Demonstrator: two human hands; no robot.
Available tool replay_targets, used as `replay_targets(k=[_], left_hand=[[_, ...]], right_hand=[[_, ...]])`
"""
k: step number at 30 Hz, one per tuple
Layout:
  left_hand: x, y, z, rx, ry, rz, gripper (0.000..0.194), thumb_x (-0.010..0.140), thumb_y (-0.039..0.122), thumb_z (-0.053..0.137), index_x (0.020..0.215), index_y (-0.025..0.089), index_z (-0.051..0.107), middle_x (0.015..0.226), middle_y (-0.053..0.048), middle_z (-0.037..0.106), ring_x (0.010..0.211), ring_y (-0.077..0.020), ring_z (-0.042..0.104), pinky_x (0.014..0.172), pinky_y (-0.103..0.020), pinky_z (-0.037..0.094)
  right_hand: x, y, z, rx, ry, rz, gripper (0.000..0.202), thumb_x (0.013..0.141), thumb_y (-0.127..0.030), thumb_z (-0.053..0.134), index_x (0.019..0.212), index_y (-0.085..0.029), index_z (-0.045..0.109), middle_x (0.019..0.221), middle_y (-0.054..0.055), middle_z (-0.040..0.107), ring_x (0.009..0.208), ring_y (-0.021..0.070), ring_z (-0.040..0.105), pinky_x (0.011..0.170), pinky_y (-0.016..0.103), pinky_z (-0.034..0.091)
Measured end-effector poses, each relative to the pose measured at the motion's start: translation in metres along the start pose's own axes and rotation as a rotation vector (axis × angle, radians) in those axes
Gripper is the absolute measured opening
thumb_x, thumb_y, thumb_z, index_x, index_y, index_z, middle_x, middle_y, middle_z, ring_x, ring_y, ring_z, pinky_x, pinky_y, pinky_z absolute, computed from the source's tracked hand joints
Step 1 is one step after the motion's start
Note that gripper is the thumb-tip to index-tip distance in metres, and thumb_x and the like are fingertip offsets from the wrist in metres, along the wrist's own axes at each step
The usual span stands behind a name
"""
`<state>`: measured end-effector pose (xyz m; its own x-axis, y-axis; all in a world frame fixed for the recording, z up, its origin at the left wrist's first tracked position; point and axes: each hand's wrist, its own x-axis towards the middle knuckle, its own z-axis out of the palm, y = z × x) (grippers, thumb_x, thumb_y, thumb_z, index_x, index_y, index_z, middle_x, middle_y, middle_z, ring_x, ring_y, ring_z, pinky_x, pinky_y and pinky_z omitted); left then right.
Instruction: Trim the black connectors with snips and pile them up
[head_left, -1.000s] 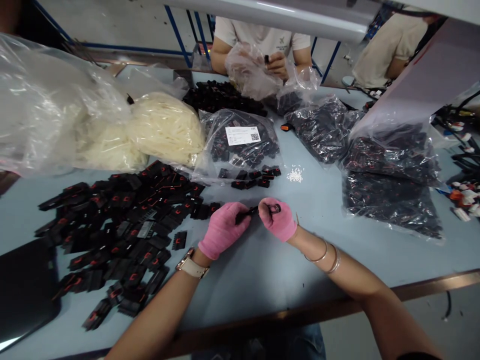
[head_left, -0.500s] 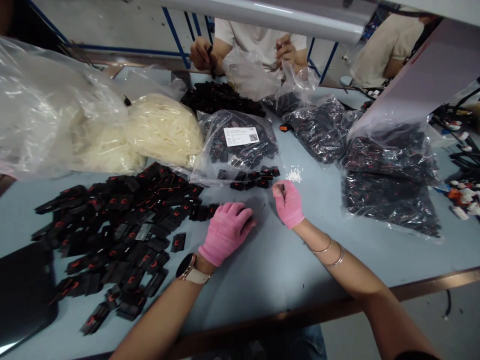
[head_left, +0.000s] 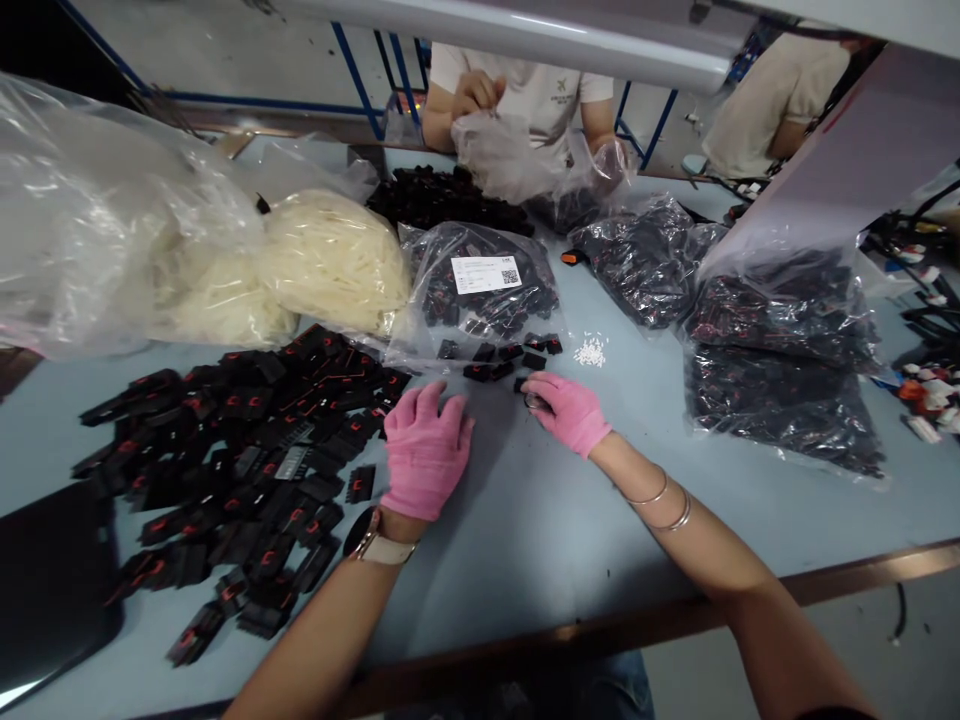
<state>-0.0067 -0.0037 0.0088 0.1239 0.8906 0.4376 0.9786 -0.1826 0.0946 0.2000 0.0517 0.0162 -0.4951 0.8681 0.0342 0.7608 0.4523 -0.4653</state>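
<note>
My left hand (head_left: 426, 450), in a pink glove, lies palm down at the right edge of a heap of black connectors (head_left: 247, 470) with orange-red clips. Its fingers are spread, and they cover whatever lies directly beneath them. My right hand (head_left: 570, 412), gloved in pink as well, pinches a small black connector (head_left: 520, 384) between thumb and fingers, low over the table. Just beyond it, several black connectors (head_left: 491, 370) lie in short rows. A small pile of tiny white pieces (head_left: 591, 351) is behind the right hand.
A labelled clear bag of black parts (head_left: 487, 285) lies ahead, beside a bag of cream-coloured strips (head_left: 337, 260). More bags of black parts (head_left: 780, 390) are on the right. A black tray (head_left: 52, 590) sits at left. Across the table is a co-worker (head_left: 525, 100) with a plastic bag.
My left hand has shifted left onto the heap's edge, fingers spreading. My right hand has moved slightly left and down, with a connector in its pinch. The co-worker's hands have moved.
</note>
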Motion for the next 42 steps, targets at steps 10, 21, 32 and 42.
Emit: replay_targets(k=[10,21,32,42], left_hand=[[0.000,0.011,-0.003,-0.191,0.012,0.194,0.013,0.086,0.024,0.055,0.095,0.021,0.063,0.101,-0.008,0.067,0.096,-0.0284,0.056,0.081,-0.043,0.045],[-0.005,0.017,0.003,-0.403,0.100,0.295,0.022,0.088,0.029,0.054,0.106,0.016,0.052,0.091,-0.009,0.067,0.081,-0.0209,0.062,0.072,-0.032,0.052],[-0.007,0.008,0.012,-0.510,0.030,0.173,0.013,0.089,0.024,0.051,0.099,0.019,0.058,0.089,-0.005,0.069,0.080,-0.0171,0.065,0.072,-0.029,0.053],[-0.005,0.012,0.007,-0.499,-0.073,0.290,0.018,0.091,0.023,0.050,0.102,0.019,0.063,0.097,-0.005,0.070,0.085,-0.0191,0.062,0.075,-0.033,0.053]], right_hand=[[-0.003,-0.012,-0.002,0.010,-0.053,0.202,0.028,0.078,-0.034,0.063,0.104,-0.023,0.066,0.099,0.005,0.062,0.080,0.0177,0.059,0.071,0.029,0.044],[-0.013,-0.031,0.003,0.138,-0.036,0.128,0.024,0.078,-0.030,0.064,0.098,-0.017,0.067,0.088,0.005,0.064,0.081,0.0162,0.059,0.073,0.027,0.043],[-0.016,-0.023,0.009,0.130,0.097,-0.067,0.020,0.078,-0.022,0.053,0.091,-0.021,0.068,0.088,0.004,0.067,0.071,0.0134,0.057,0.066,0.024,0.042],[0.007,0.061,-0.063,-0.036,0.292,0.592,0.030,0.079,-0.040,0.051,0.082,-0.016,0.069,0.073,0.005,0.066,0.066,0.0164,0.055,0.063,0.026,0.040]])
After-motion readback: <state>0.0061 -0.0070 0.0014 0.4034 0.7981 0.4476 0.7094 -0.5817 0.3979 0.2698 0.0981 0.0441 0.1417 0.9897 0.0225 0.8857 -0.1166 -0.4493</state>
